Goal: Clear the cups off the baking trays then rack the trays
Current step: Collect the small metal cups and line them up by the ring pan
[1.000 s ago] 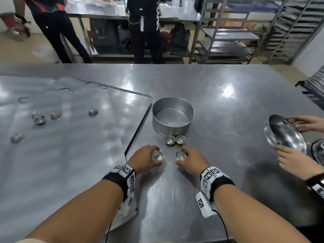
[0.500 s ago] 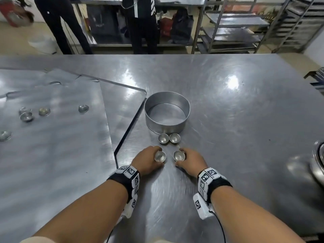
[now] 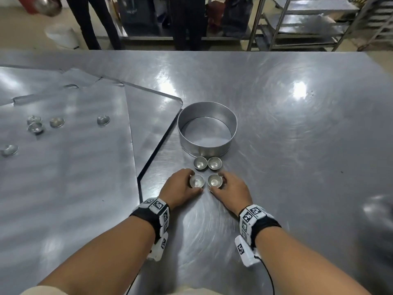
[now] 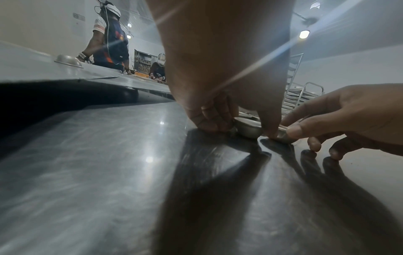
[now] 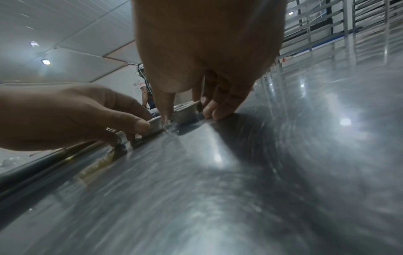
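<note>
Beside the ring (image 3: 207, 129) mid-table, left hand (image 3: 180, 187) and right hand (image 3: 230, 188) each pinch 1 cup (image 3: 197, 181), likely setting them into rows.

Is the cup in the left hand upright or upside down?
Upright: the cup held by the left hand shows its open mouth and shiny inside, standing on the steel table.

Nothing on my tabletop (image 3: 297, 135) carries readable words, brands or numbers. The only markings are black-and-white square code patterns on the bands at my wrists (image 3: 158, 206), just behind each hand; they hold no letters or digits.
</note>
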The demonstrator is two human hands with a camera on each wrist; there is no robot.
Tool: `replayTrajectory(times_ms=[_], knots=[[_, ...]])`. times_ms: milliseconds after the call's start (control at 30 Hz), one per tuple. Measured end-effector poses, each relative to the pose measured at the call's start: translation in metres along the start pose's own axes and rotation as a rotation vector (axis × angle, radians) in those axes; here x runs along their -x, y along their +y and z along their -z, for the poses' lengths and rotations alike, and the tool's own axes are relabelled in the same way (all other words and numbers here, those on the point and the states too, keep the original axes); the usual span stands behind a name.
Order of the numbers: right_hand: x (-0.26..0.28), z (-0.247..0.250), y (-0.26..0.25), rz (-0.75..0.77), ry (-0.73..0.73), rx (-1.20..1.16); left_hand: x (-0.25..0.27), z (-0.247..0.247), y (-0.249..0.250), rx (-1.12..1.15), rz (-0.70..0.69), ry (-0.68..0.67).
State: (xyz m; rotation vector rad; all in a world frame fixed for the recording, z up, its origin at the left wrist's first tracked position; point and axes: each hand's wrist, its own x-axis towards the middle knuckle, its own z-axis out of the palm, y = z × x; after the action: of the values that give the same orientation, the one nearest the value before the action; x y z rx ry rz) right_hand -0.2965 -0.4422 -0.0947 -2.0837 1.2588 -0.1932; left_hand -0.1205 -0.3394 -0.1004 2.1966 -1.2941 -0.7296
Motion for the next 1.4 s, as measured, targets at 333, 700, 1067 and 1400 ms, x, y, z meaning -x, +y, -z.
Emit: replayTrajectory(times_ms=[333, 700, 1067, 1400], knots=[[-0.006, -0.002, 0.006, 0.031, 0.031, -0.032, 0.0, -0.001, 0.013, 0.057, -0.041, 0.084], [-0.009, -0.001, 0.007, 0.055, 0.042, -0.029, -0.006, -0.004, 0.01, 0.05, -0.038, 0.061], [-0.012, -0.001, 0.007, 0.062, 0.027, -0.041, -0.011, -0.01, 0.002, 0.057, -0.029, 0.059], [-0.005, 0.012, -0.004, 0.03, 0.03, 0.026, -0.002, 0.002, 0.001, 0.038, -0.011, 0.062]])
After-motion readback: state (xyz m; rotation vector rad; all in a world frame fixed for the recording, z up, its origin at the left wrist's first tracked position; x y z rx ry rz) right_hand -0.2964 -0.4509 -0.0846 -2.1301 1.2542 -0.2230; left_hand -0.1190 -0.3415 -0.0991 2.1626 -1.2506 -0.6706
